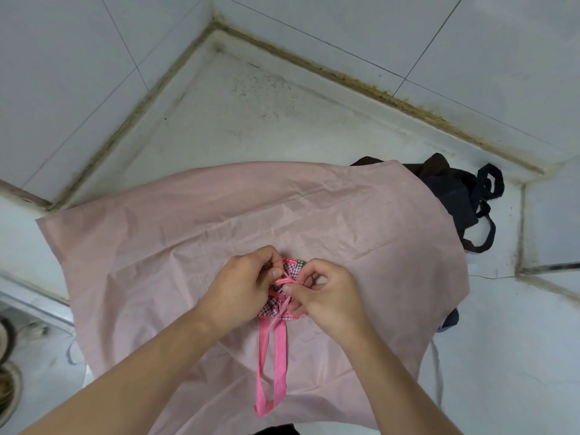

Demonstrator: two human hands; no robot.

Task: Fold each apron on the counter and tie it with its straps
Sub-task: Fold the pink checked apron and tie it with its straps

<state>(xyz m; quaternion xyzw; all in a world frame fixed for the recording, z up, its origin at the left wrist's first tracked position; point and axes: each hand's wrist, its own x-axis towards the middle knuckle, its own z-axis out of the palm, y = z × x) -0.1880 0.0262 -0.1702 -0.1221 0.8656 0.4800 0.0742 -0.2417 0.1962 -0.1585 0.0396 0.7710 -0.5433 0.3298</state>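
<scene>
A small folded checked apron (293,273) with pink trim lies on top of a large pale pink apron (219,221) spread flat over the counter. My left hand (241,287) and my right hand (326,296) meet over the bundle, each pinching a thin pink strap (282,281) that crosses it. A long loop of pink striped strap (272,365) trails from the bundle toward me. The hands hide most of the checked bundle.
A dark brown and navy apron (452,196) with black straps (486,189) lies bunched at the right, partly under the pink one. White tiled walls meet in a corner (216,29) behind the counter. A grey strap (437,372) hangs at the right edge.
</scene>
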